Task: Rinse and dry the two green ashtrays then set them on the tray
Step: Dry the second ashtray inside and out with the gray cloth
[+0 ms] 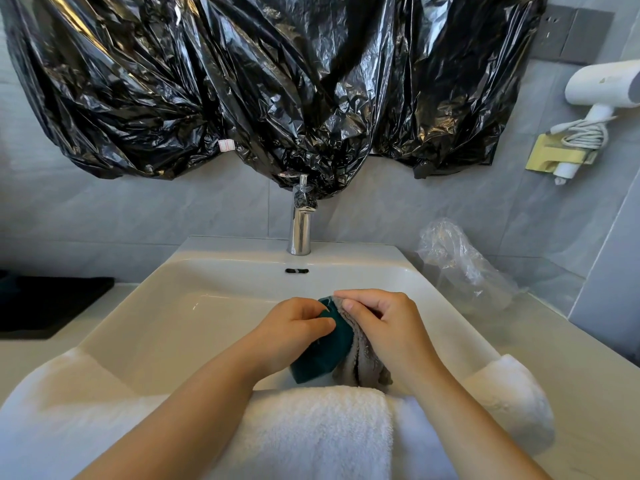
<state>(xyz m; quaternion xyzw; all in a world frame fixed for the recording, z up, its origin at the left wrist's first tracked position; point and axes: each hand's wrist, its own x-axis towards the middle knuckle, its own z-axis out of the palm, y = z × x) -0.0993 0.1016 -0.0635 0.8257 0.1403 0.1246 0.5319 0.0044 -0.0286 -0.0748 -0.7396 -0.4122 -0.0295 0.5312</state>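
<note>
Over the white sink [145,306] my left hand [294,330] grips a dark green ashtray [322,355], held tilted on its side. My right hand [384,327] grips a grey cloth [360,365] and presses it against the ashtray's right side and rim. Only one ashtray shows between the hands. A black tray [52,303] lies on the counter at the far left, with a dark green shape at its far left edge that is too cut off to identify.
A chrome tap [300,230] stands behind the basin with no water running. White towel [311,431] drapes over the sink's front edge. A crumpled clear plastic bag [460,265] lies on the right counter. Black plastic sheeting [263,81] covers the wall above; a white hairdryer [602,88] hangs at right.
</note>
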